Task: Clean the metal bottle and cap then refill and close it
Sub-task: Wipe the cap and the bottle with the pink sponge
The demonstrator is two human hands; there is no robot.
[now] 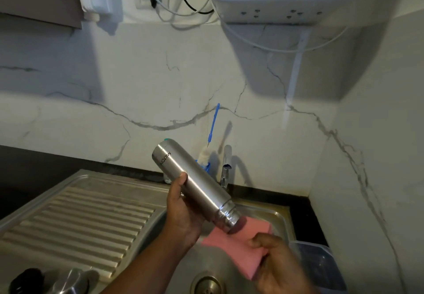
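Sitting in the steel counter, the stainless steel sink basin [278, 219] shows its round metal drain [207, 284] at the near edge, and whether any water stands in it cannot be told. A translucent plastic container [321, 264] stands at the basin's right side, its contents too dark to make out. Far behind the basin, a small blue holder [206, 167] near the chrome tap [226, 169] carries a blue-handled bottle brush [213, 125] that leans against the marble wall. Above the basin, the cylindrical brushed-steel bottle [195, 184] is tilted, its flat base up and to the far left, its open threaded neck down and to the right; no cap is on it, and black lettering runs near the base. Nothing can be seen inside the mouth. The left hand [183, 211] grips the bottle around its middle, thumb curled over the near side and fingers wrapped behind. The right hand [275, 261] pinches the near end of a pink rectangular sponge [236, 245], fingers curled over its edge, and the sponge's far end lies just under the bottle's mouth, touching or nearly so. On the ribbed steel draining board [80, 218] to the left, at the near edge, lie a blurred dark object [27, 280] and a metal cap-like piece [73, 281].
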